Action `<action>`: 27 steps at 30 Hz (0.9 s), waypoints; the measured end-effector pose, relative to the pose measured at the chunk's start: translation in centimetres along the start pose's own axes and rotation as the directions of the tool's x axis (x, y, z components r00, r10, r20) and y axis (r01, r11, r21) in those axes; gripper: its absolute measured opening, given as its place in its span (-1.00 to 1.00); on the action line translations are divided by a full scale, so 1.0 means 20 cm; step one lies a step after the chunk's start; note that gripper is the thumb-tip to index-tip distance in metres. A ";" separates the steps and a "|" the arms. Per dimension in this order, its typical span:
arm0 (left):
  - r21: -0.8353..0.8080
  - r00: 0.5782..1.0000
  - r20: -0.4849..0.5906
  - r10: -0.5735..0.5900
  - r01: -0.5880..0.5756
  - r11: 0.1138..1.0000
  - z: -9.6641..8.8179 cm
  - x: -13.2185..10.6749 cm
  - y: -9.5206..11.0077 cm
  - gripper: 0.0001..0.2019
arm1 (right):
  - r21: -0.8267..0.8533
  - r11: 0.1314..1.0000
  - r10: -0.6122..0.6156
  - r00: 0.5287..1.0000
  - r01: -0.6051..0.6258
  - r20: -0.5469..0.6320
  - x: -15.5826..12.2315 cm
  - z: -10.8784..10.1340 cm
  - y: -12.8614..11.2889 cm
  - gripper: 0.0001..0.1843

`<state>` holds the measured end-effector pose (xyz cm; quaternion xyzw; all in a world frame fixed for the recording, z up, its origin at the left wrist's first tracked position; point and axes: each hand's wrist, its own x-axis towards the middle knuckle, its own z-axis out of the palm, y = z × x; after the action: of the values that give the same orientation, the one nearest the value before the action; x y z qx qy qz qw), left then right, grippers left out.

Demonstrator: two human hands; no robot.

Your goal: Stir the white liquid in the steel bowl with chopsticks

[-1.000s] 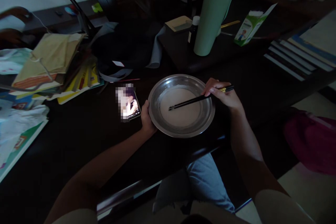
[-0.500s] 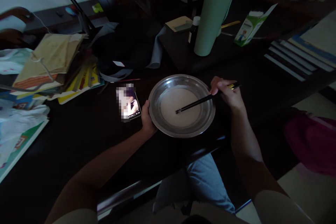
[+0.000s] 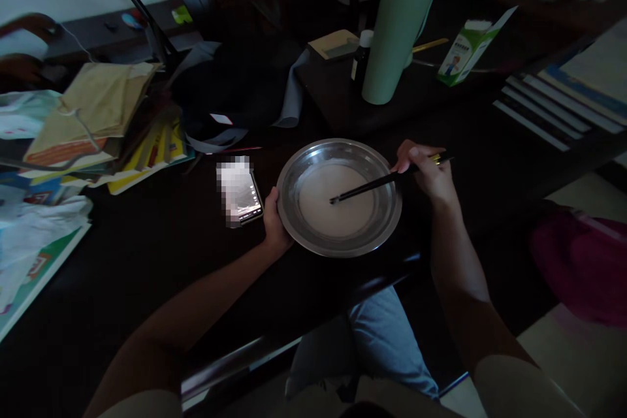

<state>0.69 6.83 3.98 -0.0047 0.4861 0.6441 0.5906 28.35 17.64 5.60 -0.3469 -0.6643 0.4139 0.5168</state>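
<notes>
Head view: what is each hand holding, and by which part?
The right hand holds the black chopsticks near their top end. The left hand holds the metal bowl by its left rim.

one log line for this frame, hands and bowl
left hand: grips metal bowl rim | right hand: holds chopsticks, tips in white liquid | phone: lit, beside left hand

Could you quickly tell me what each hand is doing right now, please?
Left hand: holding the rim of the metal bowl.
Right hand: closed on the chopsticks, tips in the white mixture.
</notes>
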 end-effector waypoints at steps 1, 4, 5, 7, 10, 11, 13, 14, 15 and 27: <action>-0.005 1.000 -0.005 -0.003 0.003 1.000 0.00 0.00 0.00 -0.65 | 0.003 1.000 -0.012 0.998 0.011 0.062 0.00 0.00 -0.01 -0.48; -0.006 1.000 -0.009 -0.005 0.005 1.000 0.00 0.00 0.00 -0.62 | -0.010 0.999 -0.038 0.967 0.042 0.253 0.01 0.02 -0.03 -0.56; -0.007 1.000 -0.004 -0.001 0.001 1.000 0.00 0.00 0.00 -0.63 | -0.024 0.999 -0.035 0.959 0.044 0.280 0.01 0.02 -0.04 -0.58; -0.012 1.000 0.008 0.009 -0.009 1.000 -0.01 0.01 -0.01 -0.66 | -0.057 0.998 -0.025 0.965 0.041 0.260 0.02 0.03 -0.04 -0.57; 0.006 1.000 0.016 0.023 -0.023 1.000 -0.02 0.02 -0.02 -0.68 | -0.066 0.998 -0.016 0.993 0.024 0.120 0.02 0.02 -0.02 -0.56; 0.017 0.999 0.025 0.020 -0.021 1.000 -0.02 0.03 -0.02 -0.67 | -0.054 0.998 -0.014 0.998 0.017 0.057 0.01 0.01 -0.01 -0.54; 0.032 0.999 0.048 0.017 -0.018 0.999 -0.03 0.03 -0.02 -0.66 | -0.021 1.000 -0.006 0.999 0.005 -0.047 0.00 0.00 0.01 -0.48; 0.036 0.998 0.058 0.018 -0.020 0.999 -0.03 0.03 -0.02 -0.65 | -0.005 1.000 -0.007 0.998 0.007 -0.064 0.00 -0.01 0.01 -0.45; 0.038 0.997 0.068 0.022 -0.025 0.999 -0.03 0.03 -0.02 -0.65 | 0.004 1.000 -0.011 0.999 0.011 -0.053 -0.01 -0.01 0.01 -0.43; 0.025 0.999 0.045 0.027 -0.028 0.999 -0.04 0.03 -0.02 -0.65 | -0.071 0.996 -0.047 0.999 0.048 0.018 0.01 0.00 0.01 -0.52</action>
<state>0.38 6.81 3.01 0.0240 0.4812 0.6458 0.5923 28.24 17.89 5.55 -0.3457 -0.6909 0.3803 0.5084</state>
